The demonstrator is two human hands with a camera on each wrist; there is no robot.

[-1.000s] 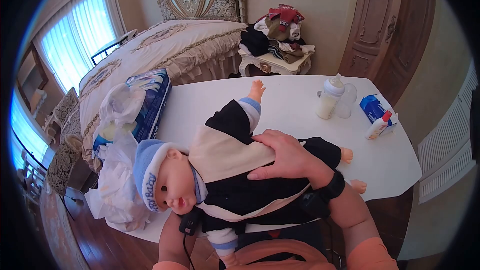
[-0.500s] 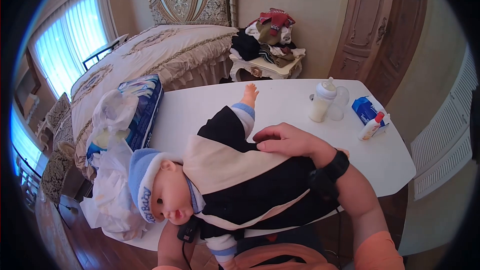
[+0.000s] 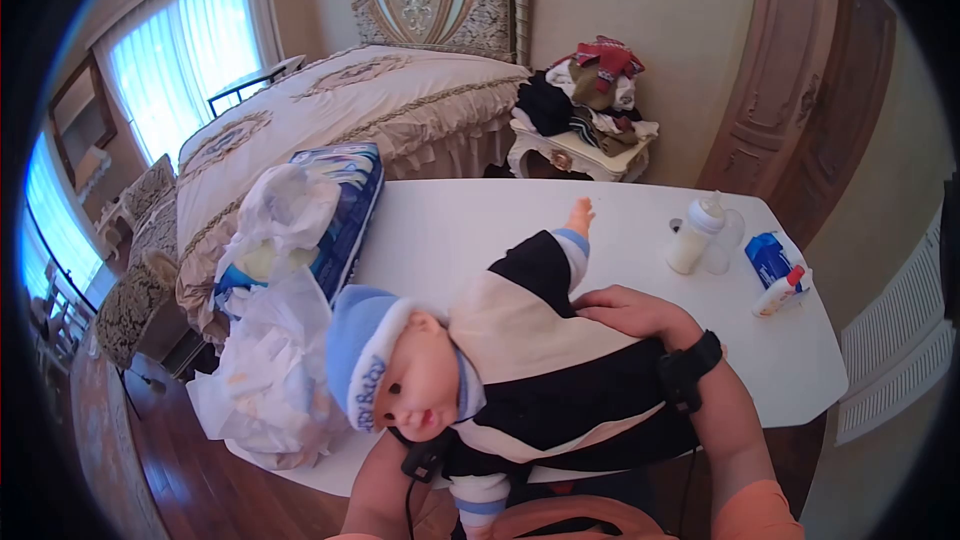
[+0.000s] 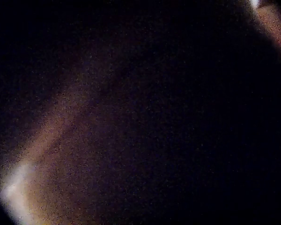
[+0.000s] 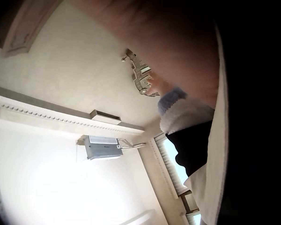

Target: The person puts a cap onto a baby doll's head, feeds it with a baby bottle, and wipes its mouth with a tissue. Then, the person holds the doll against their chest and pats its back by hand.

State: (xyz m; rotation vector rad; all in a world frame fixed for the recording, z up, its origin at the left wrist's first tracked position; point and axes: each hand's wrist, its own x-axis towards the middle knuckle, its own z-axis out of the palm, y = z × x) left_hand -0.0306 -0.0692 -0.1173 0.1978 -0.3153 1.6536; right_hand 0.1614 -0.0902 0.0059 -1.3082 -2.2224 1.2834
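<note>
A baby doll (image 3: 535, 335) in a black and cream outfit and a blue and white cap (image 3: 357, 360) lies on its side across the person's left arm. My right hand (image 3: 640, 314) rests on the far side of the doll's body, fingers toward the raised arm (image 3: 575, 240). In the right wrist view, this hand (image 5: 178, 51) shows blurred beside the doll's sleeve (image 5: 187, 112). The left forearm (image 3: 377, 480) runs under the doll's head, and the left hand is hidden beneath the doll. Nearly everything in the left wrist view is dark.
On the white table (image 3: 450, 210) stand a bottle of milk (image 3: 692, 240), a blue packet (image 3: 767, 258) and a white bottle with a red cap (image 3: 778, 293). A diaper pack (image 3: 362, 195) and crumpled plastic bags (image 3: 265, 380) lie left. Behind are a bed (image 3: 330, 90) and piled clothes (image 3: 600, 90).
The right hand lifted from the doll's body and is back on it, nearer the far side. The doll's legs no longer show. The whole scene sits further right and lower in the head view.
</note>
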